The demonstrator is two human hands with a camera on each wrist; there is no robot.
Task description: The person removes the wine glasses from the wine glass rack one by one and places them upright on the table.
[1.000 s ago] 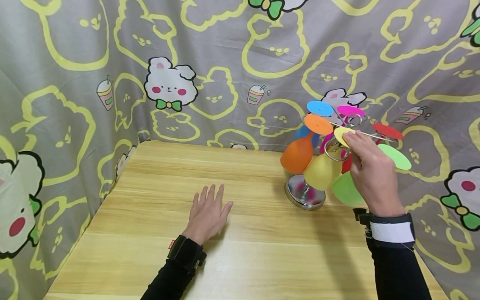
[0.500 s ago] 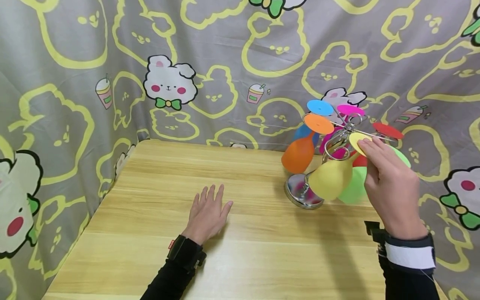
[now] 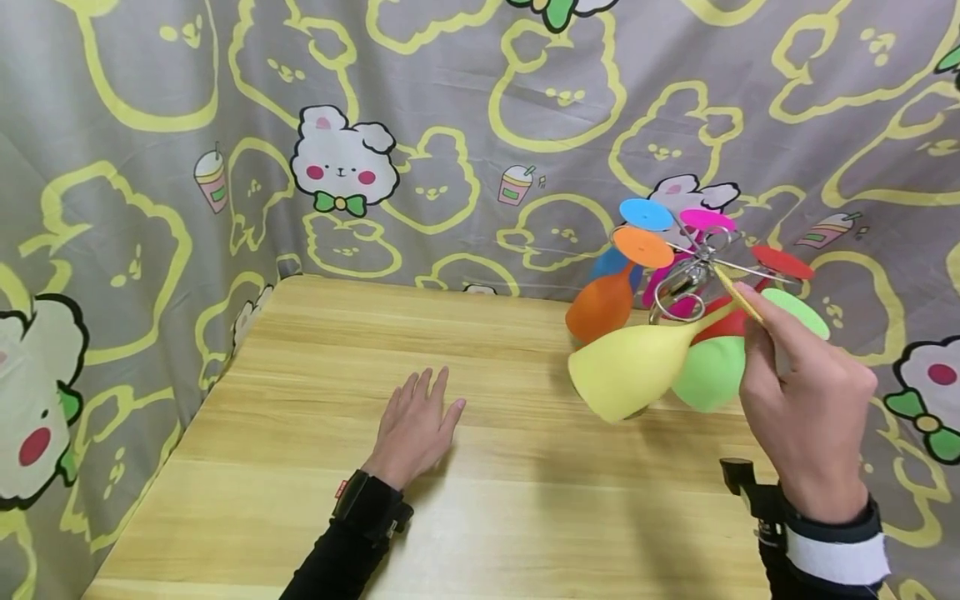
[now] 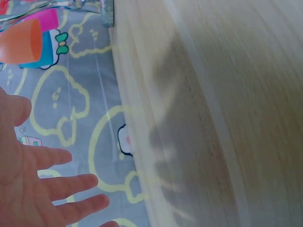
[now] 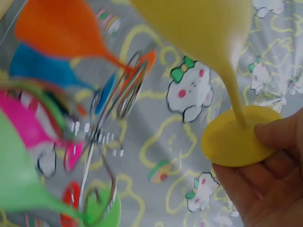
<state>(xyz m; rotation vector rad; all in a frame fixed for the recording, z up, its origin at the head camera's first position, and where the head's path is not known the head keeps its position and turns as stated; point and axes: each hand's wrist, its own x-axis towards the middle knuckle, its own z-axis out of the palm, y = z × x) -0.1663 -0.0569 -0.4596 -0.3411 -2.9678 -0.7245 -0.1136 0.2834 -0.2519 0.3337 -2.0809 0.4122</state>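
Note:
My right hand [image 3: 813, 408] pinches the round foot of a yellow wine glass [image 3: 633, 371], thumb on one face and fingers on the other in the right wrist view. The glass is tilted, its bowl pointing left in the head view, and its foot is apart from the rack in the right wrist view. A chrome wine glass rack [image 3: 705, 258] stands behind it, its base mostly hidden by the yellow bowl. Over the table at centre left, my left hand [image 3: 416, 429] has its fingers straight and holds nothing.
Upside down on the rack hang an orange glass [image 3: 600, 308], a blue glass [image 5: 42, 68], a magenta glass [image 5: 21, 120], a red glass [image 3: 782, 262] and a green glass [image 3: 712, 375]. A patterned grey curtain [image 3: 442, 75] borders the wooden table [image 3: 247, 500].
My right hand has drawn the yellow glass off the rack, moving right and toward me. The glass has swung from hanging to tilted. My left hand has stayed in place.

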